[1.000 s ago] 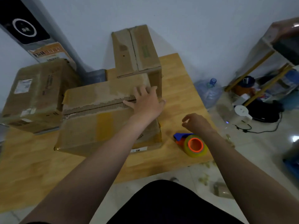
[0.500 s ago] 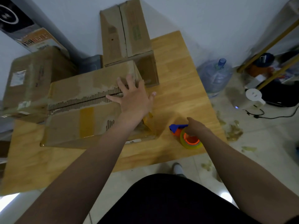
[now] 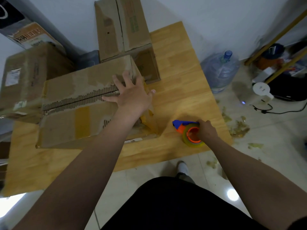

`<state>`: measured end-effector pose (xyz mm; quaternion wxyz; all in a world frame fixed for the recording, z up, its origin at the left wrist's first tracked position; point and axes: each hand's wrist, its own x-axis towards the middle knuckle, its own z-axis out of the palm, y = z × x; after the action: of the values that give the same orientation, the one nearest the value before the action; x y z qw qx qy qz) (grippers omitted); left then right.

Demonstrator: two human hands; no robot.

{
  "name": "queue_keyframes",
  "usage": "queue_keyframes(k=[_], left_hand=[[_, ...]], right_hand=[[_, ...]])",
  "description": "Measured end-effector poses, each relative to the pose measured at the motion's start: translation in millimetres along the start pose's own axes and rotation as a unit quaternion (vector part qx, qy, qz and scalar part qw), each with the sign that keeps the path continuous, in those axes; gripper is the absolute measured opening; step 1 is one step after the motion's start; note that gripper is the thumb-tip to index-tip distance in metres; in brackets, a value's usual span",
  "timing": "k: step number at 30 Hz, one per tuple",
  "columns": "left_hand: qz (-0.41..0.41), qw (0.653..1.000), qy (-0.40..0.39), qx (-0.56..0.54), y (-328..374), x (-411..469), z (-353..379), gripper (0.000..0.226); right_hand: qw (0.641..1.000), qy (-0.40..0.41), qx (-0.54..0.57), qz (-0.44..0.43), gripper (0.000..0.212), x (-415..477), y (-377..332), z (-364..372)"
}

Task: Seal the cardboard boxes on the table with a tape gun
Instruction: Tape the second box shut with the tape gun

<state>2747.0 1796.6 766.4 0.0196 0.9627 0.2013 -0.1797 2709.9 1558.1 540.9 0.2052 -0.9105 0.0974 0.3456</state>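
The left hand [image 3: 132, 97] presses flat on the box [image 3: 79, 113] to keep its flaps closed; beside it, the right hand [image 3: 206, 131] grasps the tape gun [image 3: 187, 130].

The near cardboard box [image 3: 74, 117] is pressed at its untaped centre seam by the left hand [image 3: 131, 97], fingers spread. Beside it on the wooden table [image 3: 179, 72], the blue-and-orange tape gun [image 3: 186, 128] is gripped by the right hand [image 3: 206, 131].
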Motion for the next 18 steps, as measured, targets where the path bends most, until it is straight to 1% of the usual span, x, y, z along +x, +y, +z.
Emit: queue_keyframes(k=[2, 5, 7, 10, 12, 14, 16, 17, 18], left_hand=[[0.003, 1.000, 0.006, -0.007, -0.9, -0.4, 0.6, 0.067], [0.009, 0.999, 0.008, -0.039, -2.1, -0.3, 2.7, 0.060], [0.021, 0.996, 0.029, -0.079, -5.1, -4.0, 1.5, 0.049], [0.030, 0.977, 0.078, -0.195, -16.8, -13.6, -7.6, 0.031], [0.038, 0.949, 0.105, -0.296, -30.2, -18.9, -15.2, 0.019], [0.042, 0.917, 0.120, -0.378, -42.1, -28.5, -28.2, 0.019], [0.028, 0.887, 0.117, -0.445, -51.9, -35.5, -41.6, 0.020], [0.022, 0.868, 0.111, -0.483, -54.0, -37.4, -47.6, 0.020], [0.013, 0.840, 0.110, -0.531, -60.8, -38.4, -55.5, 0.021]], right_hand=[[0.999, 0.024, 0.049, -0.003, 0.053, -5.9, 2.4, -0.3], [0.983, 0.033, 0.178, -0.033, 0.051, -21.6, -8.9, -16.4], [0.959, 0.029, 0.279, -0.047, 0.050, -34.9, -24.8, -35.3], [0.913, 0.055, 0.396, -0.085, 0.050, -58.2, -52.9, -67.3], [0.892, 0.086, 0.421, -0.139, 0.052, -71.5, -74.1, -91.4], [0.877, 0.123, 0.419, -0.201, 0.056, -84.4, -99.7, -117.8], [0.861, 0.166, 0.395, -0.273, 0.061, -98.1, -127.3, -141.4], [0.854, 0.179, 0.383, -0.303, 0.062, -104.3, -137.9, -150.7], [0.848, 0.186, 0.372, -0.330, 0.063, -113.7, -152.9, -159.9]])
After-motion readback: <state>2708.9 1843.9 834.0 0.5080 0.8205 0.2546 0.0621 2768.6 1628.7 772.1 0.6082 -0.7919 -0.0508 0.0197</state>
